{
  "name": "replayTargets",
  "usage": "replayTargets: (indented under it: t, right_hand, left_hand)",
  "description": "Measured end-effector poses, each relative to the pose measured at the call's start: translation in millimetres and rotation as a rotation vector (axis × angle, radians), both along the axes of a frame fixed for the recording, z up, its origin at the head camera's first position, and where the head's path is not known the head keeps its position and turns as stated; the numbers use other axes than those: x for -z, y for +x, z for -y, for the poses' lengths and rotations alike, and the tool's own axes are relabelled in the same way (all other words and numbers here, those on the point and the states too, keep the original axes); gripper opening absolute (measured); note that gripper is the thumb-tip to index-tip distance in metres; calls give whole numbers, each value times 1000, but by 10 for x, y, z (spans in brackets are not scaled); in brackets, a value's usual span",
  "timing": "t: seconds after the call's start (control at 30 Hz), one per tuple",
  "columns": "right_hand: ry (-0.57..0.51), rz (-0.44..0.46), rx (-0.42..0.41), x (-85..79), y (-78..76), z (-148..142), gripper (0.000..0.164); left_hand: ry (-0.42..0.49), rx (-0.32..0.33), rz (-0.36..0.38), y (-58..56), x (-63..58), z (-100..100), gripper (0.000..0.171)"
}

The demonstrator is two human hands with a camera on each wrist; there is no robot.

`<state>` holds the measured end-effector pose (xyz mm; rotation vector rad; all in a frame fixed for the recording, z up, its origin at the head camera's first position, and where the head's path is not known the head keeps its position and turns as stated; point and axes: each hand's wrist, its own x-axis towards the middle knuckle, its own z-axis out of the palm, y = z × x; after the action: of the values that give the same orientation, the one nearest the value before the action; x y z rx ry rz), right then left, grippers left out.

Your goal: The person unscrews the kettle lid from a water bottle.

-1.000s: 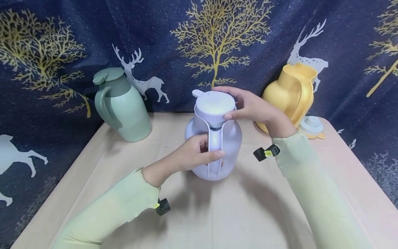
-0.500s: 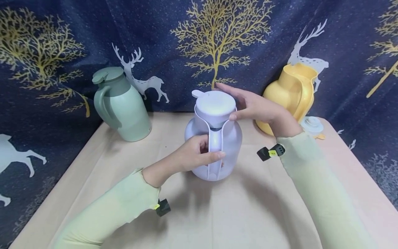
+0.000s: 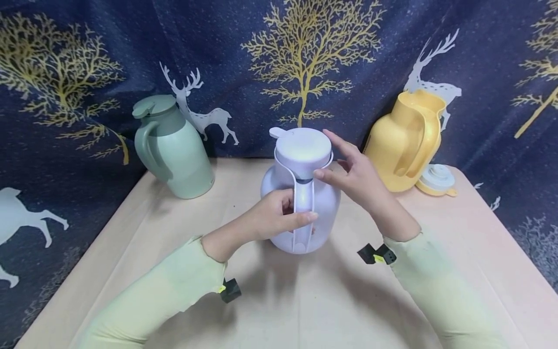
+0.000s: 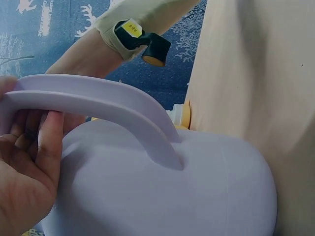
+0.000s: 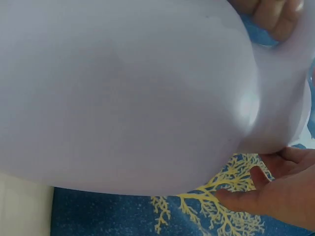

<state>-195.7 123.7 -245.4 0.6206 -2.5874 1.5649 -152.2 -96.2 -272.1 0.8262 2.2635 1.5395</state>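
Note:
A lilac thermos jug (image 3: 326,203) stands upright on the table, its handle (image 3: 303,196) facing me. On its mouth sits a round lid (image 3: 303,145) with a small tab pointing to the back left. My left hand (image 3: 279,213) grips the handle, thumb across its front and fingers through the loop; the left wrist view shows those fingers (image 4: 47,142) under the handle. My right hand (image 3: 359,179) is at the lid's right side with fingers spread, thumb tip at its front edge and forefinger fairly straight by its far edge. The jug's body (image 5: 123,98) fills most of the right wrist view.
A green thermos jug (image 3: 183,155) with its lid on stands at the back left. At the back right is a yellow jug (image 3: 392,145) without a lid, and beside it a white and yellow lid (image 3: 436,179) lies on the table. A patterned dark blue cloth (image 3: 244,29) hangs behind.
My right hand has lifted its fingers from around the lid's back and right, then come down and nearer to me along its right side. The left hand, jug and lid tab stay put.

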Motion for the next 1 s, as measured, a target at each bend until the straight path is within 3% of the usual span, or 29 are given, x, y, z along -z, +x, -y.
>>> replayTargets:
  t: [0.2,0.5,1.0]
  right_hand:
    - [16,17,-24,-39,-82,46,125]
    - [38,87,-80,-157,-242,74,83]
    - [-128,120,-127,-148,-299,84,74]
  left_hand:
    - [-2,22,-1,-7,-18,4,26]
    - [-6,17,-5,5,-39,-4,25]
    - [18,17,28,-2,-23,-7,23]
